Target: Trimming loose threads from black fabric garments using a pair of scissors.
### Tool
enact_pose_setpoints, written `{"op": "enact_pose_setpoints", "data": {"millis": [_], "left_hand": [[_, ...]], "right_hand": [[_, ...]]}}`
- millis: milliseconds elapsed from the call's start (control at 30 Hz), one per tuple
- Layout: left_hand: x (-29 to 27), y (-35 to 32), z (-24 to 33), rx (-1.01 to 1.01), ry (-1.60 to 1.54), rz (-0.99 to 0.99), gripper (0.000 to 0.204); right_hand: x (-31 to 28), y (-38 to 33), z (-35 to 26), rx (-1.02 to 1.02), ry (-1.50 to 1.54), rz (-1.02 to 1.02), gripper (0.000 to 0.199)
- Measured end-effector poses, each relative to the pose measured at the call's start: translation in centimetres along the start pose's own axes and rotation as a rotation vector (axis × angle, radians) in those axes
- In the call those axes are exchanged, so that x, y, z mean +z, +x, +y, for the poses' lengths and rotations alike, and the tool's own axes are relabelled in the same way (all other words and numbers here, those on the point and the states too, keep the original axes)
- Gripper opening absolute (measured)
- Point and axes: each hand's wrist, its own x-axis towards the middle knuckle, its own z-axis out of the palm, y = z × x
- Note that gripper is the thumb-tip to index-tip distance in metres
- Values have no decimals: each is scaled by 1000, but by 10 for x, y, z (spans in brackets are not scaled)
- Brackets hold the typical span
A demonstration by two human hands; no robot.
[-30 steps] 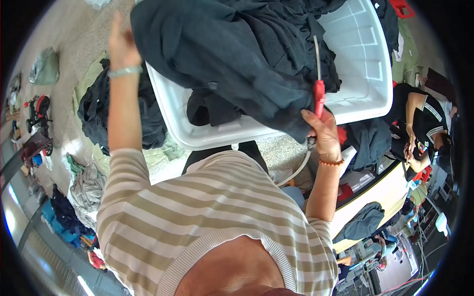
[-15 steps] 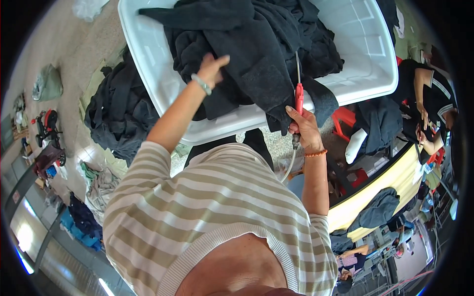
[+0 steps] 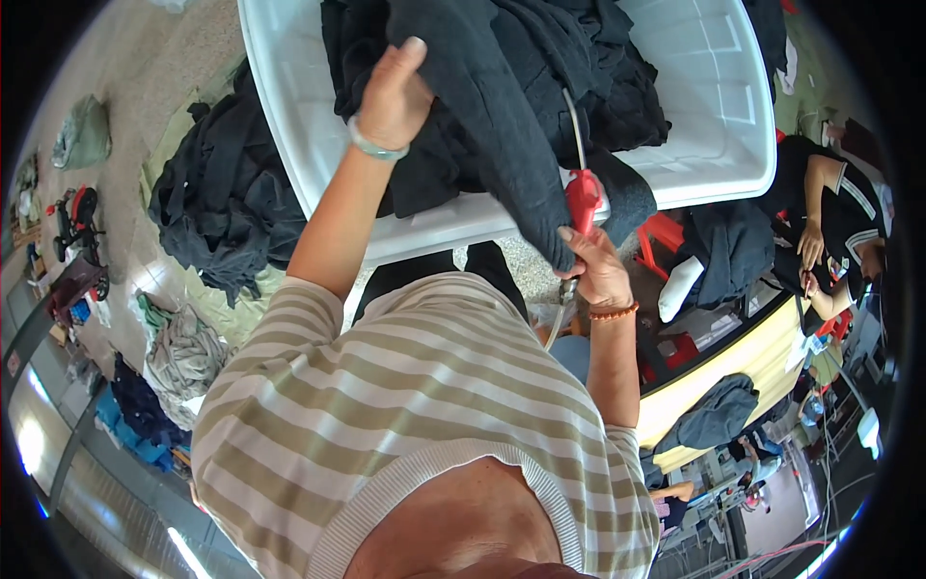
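Observation:
A red air blow gun [image 3: 585, 198] with a thin metal nozzle and a pale hose is in my right hand [image 3: 600, 268]. The same hand pinches the lower end of a black garment [image 3: 502, 125], which stretches up across a white tub [image 3: 424, 232]. My left hand [image 3: 394, 96] is at the garment's left edge, with its thumb over the cloth and its fingers partly hidden behind it. The nozzle points up over the dark cloth. More black garments [image 3: 617, 106] fill the tub, and one end hangs over its near rim.
Left of the tub lies a heap of black clothes [image 3: 227, 203], with grey clothes [image 3: 188, 357] nearer. To the right are a red stool [image 3: 658, 241], dark cloth [image 3: 728, 246] and a yellow-covered table [image 3: 699, 386]. Another person [image 3: 825, 212] is at the far right.
My left hand has moved up and come to the garment's edge. The garment is raised and drawn into a narrower strip. My right hand has lowered slightly, and the blow gun has turned.

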Motion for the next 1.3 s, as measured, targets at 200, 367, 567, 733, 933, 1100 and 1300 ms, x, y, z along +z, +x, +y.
{"op": "enact_pose_setpoints", "data": {"millis": [200,367,567,733,933,1100,1300], "left_hand": [[-55,-26,-99,-363,-407,375,60],[-38,-22,-64,-278,-195,526,50],[16,-53,38,265,763,-197,51],[-54,-59,-69,-342,610,110,63],[-48,-69,-113,-487,-195,511,52],[-35,-62,-110,-457,-653,380,36],[30,-36,-139,-477,-347,97,14]], "right_hand": [[-2,5,38,209,94,-54,8],[1,2,32,204,17,3,11],[20,8,29,61,-424,-83,14],[-4,6,55,-247,-1251,191,26],[-19,-34,57,-538,-1591,384,30],[-11,-49,35,-517,-1554,480,28],[-26,-63,20,-574,-1399,523,24]]}}
